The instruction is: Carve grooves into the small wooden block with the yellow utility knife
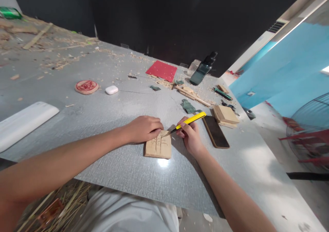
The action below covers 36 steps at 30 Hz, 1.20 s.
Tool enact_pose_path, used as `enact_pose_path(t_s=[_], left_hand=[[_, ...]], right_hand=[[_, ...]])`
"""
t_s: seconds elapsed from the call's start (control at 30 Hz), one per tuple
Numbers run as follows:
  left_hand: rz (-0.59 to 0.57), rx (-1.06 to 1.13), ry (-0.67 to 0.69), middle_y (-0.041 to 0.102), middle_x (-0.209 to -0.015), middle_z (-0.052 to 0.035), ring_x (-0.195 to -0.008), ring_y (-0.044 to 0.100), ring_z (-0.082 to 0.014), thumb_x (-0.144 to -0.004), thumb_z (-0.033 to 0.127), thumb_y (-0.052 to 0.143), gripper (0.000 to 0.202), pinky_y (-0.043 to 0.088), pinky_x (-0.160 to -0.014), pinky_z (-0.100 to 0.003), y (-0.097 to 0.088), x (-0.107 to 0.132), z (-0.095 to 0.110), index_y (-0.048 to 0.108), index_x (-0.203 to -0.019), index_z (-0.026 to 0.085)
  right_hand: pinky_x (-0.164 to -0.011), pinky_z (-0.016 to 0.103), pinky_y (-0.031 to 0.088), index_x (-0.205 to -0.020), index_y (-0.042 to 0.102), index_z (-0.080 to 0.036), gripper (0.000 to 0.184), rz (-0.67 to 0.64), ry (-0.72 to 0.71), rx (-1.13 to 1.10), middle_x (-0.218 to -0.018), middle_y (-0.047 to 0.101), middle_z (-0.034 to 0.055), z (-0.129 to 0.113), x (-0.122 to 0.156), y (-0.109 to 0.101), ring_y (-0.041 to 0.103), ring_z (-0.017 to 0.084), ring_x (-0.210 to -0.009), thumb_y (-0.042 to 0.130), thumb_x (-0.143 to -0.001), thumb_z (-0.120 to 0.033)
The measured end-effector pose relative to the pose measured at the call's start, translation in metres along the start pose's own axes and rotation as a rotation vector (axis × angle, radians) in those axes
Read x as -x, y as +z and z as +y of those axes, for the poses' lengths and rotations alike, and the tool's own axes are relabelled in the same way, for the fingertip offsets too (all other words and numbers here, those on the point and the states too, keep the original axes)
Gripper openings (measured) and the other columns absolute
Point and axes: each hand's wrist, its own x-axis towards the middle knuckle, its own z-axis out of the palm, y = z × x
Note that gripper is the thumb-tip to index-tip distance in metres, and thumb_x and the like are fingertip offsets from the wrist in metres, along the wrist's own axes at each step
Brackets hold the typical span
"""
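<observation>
A small wooden block (158,148) with carved lines lies on the grey table (108,122) in front of me. My left hand (144,128) rests on its upper left corner, fingers curled and pressing it down. My right hand (189,136) is closed around a yellow utility knife (189,120), held like a pen. The knife's blade tip touches the block's upper edge near my left fingertips.
A dark phone (216,132) and a stack of wooden blocks (225,116) lie right of my hand. Further back are a red sheet (161,70), a dark bottle (203,71), wood sticks (192,95), an earbud case (111,89), a round carved disc (86,86) and shavings. A white pad (23,122) lies left.
</observation>
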Motion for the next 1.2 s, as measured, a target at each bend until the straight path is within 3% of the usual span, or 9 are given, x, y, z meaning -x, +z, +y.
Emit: enact_pose_path(t_s=[0.5, 0.67, 1.0, 1.2], left_hand=[[-0.002, -0.003, -0.005, 0.071, -0.107, -0.0035, -0.099, 0.067, -0.019, -0.104, 0.026, 0.046, 0.026, 0.047, -0.084, -0.032, -0.0004, 0.0002, 0.0006, 0.071, -0.111, 0.021], [-0.006, -0.008, -0.004, 0.071, -0.106, -0.0032, -0.099, 0.067, -0.0191, -0.103, 0.025, 0.047, 0.025, 0.047, -0.085, -0.032, -0.001, -0.0001, 0.0008, 0.071, -0.111, 0.021], [-0.01, -0.008, -0.008, 0.071, -0.106, -0.0028, -0.099, 0.067, -0.0191, -0.104, 0.026, 0.046, 0.025, 0.046, -0.085, -0.033, -0.0012, 0.0004, 0.0013, 0.07, -0.111, 0.021], [-0.017, -0.009, -0.006, 0.07, -0.105, -0.0014, -0.099, 0.066, -0.019, -0.105, 0.027, 0.045, 0.025, 0.046, -0.085, -0.033, -0.0005, 0.0011, 0.0007, 0.069, -0.111, 0.021]], right_hand=[[-0.046, 0.023, 0.019, -0.072, 0.057, -0.02, 0.02, 0.05, -0.014, -0.011, -0.058, 0.045, -0.0053, 0.0015, -0.0016, -0.0006, 0.035, 0.007, -0.047, 0.072, -0.081, -0.031], [-0.047, 0.023, 0.018, -0.072, 0.061, -0.018, 0.019, 0.001, 0.005, -0.012, -0.058, 0.051, -0.003, 0.0004, -0.0007, 0.0009, 0.037, 0.007, -0.047, 0.075, -0.078, -0.03], [-0.045, 0.022, 0.02, -0.071, 0.062, -0.018, 0.019, 0.018, 0.01, -0.026, -0.056, 0.049, -0.0033, 0.0004, -0.0003, 0.0017, 0.036, 0.007, -0.047, 0.076, -0.077, -0.03], [-0.043, 0.02, 0.021, -0.069, 0.061, -0.019, 0.016, 0.133, 0.0, -0.102, -0.055, 0.045, -0.005, 0.0018, -0.003, 0.0006, 0.037, 0.007, -0.046, 0.074, -0.074, -0.027]])
